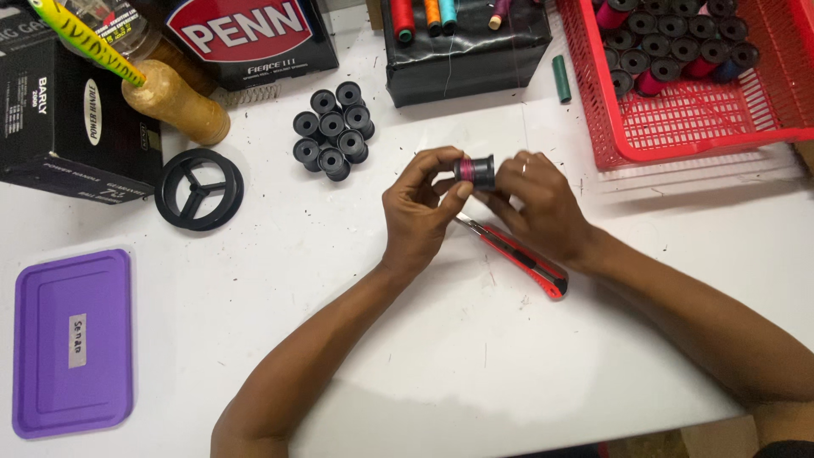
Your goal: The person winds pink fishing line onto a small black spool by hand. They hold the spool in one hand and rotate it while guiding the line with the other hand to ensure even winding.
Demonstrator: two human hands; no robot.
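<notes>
A small black spool [475,170] with pink thread wound on it is held between both hands above the white table [441,356]. My left hand [417,212] pinches its left end with thumb and fingers. My right hand [539,203] grips its right end; a ring shows on one finger. Under my right hand lies a red and black utility knife [519,259] on the table. A cluster of several empty black spools [333,129] stands just left of my hands.
A red plastic basket [695,119] of wound spools sits at the back right. A black box [466,51] carries thread spools at the back. At left are a black wheel-shaped ring [199,189], a cork handle [175,102], dark boxes [68,119] and a purple lid [74,342].
</notes>
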